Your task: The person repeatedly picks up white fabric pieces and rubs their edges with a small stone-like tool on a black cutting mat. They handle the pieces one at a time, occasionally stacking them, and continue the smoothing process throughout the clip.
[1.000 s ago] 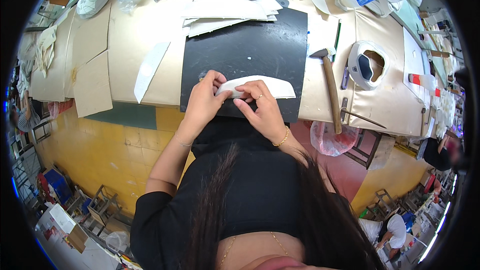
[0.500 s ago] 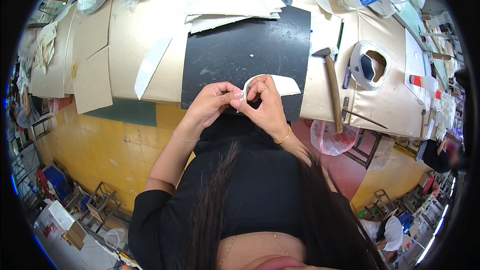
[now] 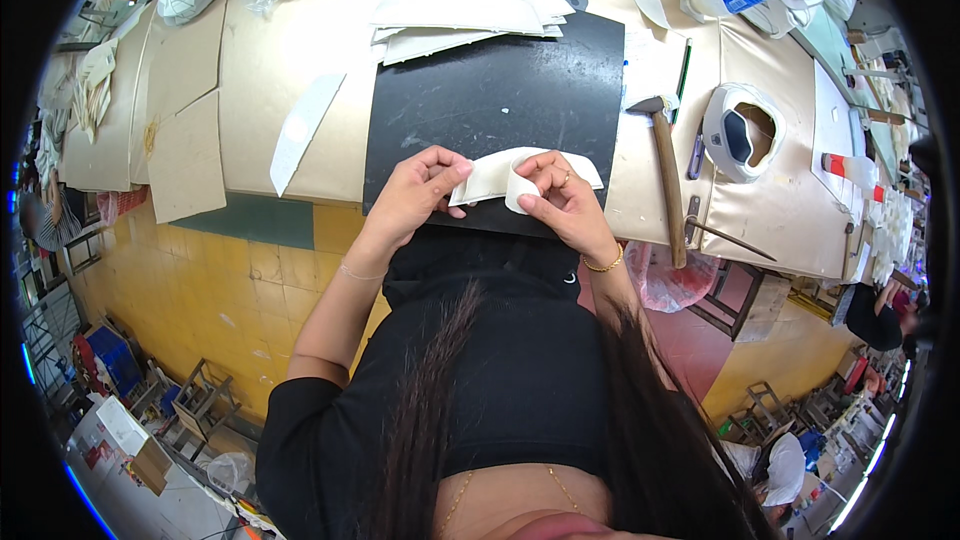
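Observation:
A curved cream-white cut piece is held just over the near edge of a black work mat. My left hand pinches its left end between thumb and fingers. My right hand grips the middle and right part, where the piece folds over into a small loop at my fingers. The piece's right tip sticks out beyond my right hand, over the mat.
A stack of white cut pieces lies at the mat's far edge. A hammer rests right of the mat, beside a shoe part and a thin tool. A white strip and beige boards lie left.
The piece lay flat on the mat under both hands a second ago. Since then my hands have lifted it toward me and bent its middle into a loop.

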Action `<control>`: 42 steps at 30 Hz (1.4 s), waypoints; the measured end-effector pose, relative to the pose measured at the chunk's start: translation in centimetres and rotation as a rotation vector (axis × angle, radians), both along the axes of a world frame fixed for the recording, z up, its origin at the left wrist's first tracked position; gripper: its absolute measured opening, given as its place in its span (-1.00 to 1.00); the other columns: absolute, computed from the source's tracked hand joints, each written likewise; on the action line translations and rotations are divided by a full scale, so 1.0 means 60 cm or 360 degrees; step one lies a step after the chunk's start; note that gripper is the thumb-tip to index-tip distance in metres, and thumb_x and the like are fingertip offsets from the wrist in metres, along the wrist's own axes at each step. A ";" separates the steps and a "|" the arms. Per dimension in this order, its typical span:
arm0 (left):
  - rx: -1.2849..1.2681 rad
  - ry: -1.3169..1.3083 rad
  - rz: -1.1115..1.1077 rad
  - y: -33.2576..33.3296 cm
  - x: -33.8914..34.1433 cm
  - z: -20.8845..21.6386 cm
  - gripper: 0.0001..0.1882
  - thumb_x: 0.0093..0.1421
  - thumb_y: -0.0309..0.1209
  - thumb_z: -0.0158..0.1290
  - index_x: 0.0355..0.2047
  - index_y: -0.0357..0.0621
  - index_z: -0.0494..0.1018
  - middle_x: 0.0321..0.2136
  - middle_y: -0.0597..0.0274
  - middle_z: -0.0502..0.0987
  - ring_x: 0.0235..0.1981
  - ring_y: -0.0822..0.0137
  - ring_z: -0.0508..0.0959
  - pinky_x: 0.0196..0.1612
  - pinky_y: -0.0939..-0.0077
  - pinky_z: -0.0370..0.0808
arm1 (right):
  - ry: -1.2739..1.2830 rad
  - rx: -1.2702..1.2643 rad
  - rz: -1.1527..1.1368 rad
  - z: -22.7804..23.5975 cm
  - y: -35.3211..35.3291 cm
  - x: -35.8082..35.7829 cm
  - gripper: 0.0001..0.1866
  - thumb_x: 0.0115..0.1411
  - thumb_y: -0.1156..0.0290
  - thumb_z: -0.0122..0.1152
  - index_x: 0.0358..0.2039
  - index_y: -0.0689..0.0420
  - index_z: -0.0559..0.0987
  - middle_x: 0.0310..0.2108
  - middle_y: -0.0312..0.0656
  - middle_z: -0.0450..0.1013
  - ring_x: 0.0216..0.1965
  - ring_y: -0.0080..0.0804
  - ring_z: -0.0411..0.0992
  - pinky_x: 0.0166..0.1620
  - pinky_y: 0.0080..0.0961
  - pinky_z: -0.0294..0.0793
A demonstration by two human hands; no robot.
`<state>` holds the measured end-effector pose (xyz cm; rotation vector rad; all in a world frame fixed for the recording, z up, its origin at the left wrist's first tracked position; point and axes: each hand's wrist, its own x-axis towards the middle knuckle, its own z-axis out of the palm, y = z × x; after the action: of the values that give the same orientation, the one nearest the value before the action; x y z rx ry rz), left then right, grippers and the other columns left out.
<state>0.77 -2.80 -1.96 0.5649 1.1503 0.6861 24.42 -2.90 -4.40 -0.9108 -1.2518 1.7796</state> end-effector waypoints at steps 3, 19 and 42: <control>0.0051 -0.0034 -0.0053 0.001 0.005 0.012 -0.74 0.30 -0.32 0.08 -0.14 -0.26 0.45 -0.32 0.25 0.53 -0.36 0.48 0.54 -0.39 0.63 0.54 | 0.0008 0.0134 -0.0048 0.010 -0.001 -0.001 -0.79 0.17 0.49 0.27 -0.53 0.14 0.40 -0.01 -0.24 0.29 -0.05 -0.57 0.29 0.00 -0.61 0.31; 0.0189 -0.0174 0.0029 -0.006 0.047 0.022 -0.79 0.21 -0.46 0.16 -0.17 -0.31 0.51 -0.30 0.20 0.57 -0.32 0.52 0.55 -0.26 0.64 0.50 | -0.0800 0.0541 -0.0432 0.055 -0.022 -0.034 -0.66 0.02 0.38 0.41 -0.43 0.20 0.35 -0.06 -0.05 0.38 0.00 -0.22 0.40 0.06 -0.37 0.37; 0.0351 0.2591 0.0069 0.054 -0.285 -0.017 -0.30 -0.02 -0.19 0.33 0.07 -0.30 0.39 -0.03 -0.26 0.43 0.01 -0.09 0.45 0.06 0.18 0.41 | 0.0379 0.0417 -0.0653 0.129 0.005 0.170 -0.64 0.21 0.30 0.17 -0.07 0.26 0.40 -0.08 -0.15 0.29 -0.10 -0.25 0.42 0.09 -0.18 0.36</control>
<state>-16.33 0.42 -3.00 1.3830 2.5908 0.2737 34.59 -2.59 3.35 -0.7192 -1.0278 1.3218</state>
